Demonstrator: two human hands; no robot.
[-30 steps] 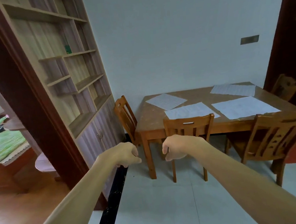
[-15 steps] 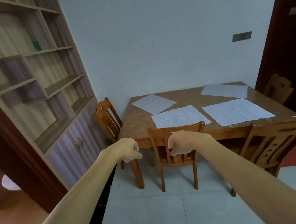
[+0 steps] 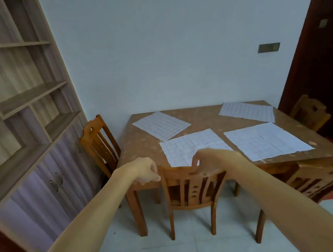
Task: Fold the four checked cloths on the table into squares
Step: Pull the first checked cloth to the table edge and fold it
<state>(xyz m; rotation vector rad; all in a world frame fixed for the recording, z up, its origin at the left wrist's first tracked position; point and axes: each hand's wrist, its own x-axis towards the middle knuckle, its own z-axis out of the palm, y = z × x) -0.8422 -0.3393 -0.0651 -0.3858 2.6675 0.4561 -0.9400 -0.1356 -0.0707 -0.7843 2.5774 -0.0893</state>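
— Where are the cloths (image 3: 265, 140)?
— All four lie flat and unfolded on the table (image 3: 202, 122), two near, two far. They're white with a pale grey check. I've closed in since half a second ago, and the table fills more of my view.
— And the hands?
— My left hand (image 3: 145, 170) is clenched on nothing, beside the chair (image 3: 190, 187) top. My right hand (image 3: 206, 162) is curled too, over the top rail, covering one cloth's near edge. I can't tell if it touches the rail.

Dim, even light; edges warped; slight blur
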